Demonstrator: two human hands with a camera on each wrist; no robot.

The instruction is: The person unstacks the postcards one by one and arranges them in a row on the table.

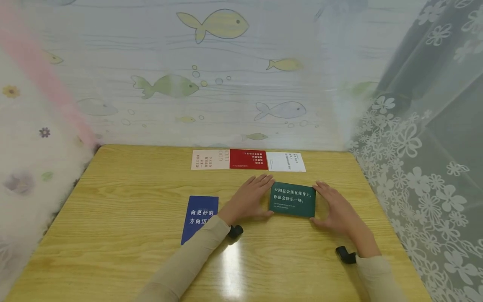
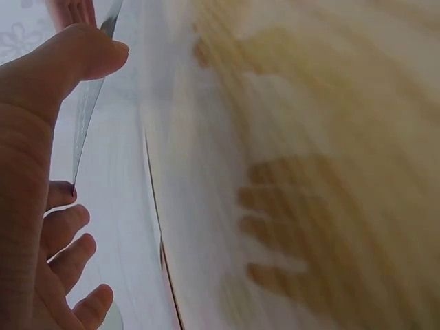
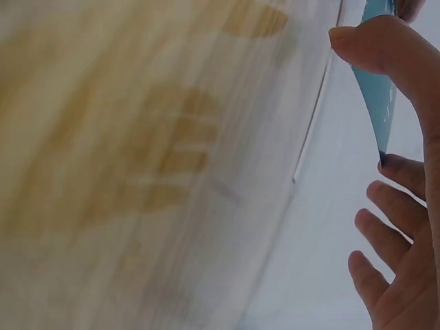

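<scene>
Head view: dark green rectangular card with white printed text held between both hands, around 2 o'clock on yellow wood-grain tabletop. Left hand pinches its 9 o'clock side, right hand its 3 o'clock side, thumb and index at the corners; other fingers spread, per wrist views. Blue rectangular card, partly covered by beige left sleeve, at 9 o'clock. White, red, pale pink printed cards side by side, 12 to 10 o'clock.
</scene>
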